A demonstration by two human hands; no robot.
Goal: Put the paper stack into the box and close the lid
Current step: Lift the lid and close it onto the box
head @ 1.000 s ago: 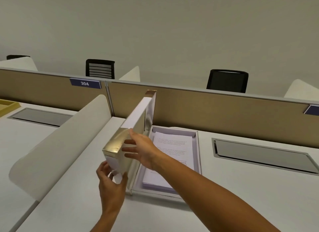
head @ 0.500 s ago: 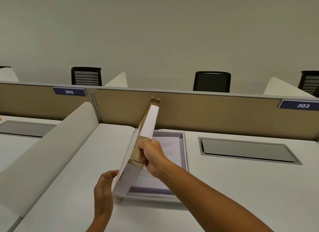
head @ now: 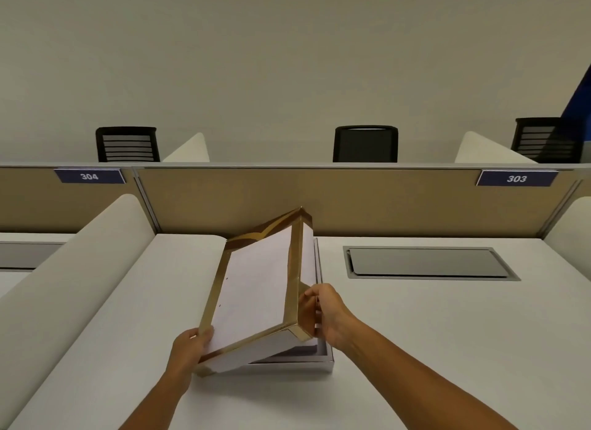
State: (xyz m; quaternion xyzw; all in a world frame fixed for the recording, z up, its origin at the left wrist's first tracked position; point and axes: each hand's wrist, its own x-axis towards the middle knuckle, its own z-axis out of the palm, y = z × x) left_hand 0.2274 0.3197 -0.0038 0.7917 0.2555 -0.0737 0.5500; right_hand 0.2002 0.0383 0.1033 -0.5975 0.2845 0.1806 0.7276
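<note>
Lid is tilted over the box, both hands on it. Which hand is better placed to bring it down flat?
Probably the right hand. It grips the raised right edge of the lid, the side that must drop onto the box. The left hand holds the low near-left corner, serving as a pivot.

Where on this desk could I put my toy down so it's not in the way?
Bare desk lies right of the box, in front of the grey cable hatch. Another bare strip runs between the box and the white side divider. It is crowded in the middle, where the left hand and right hand hold the tilted lid.
</note>
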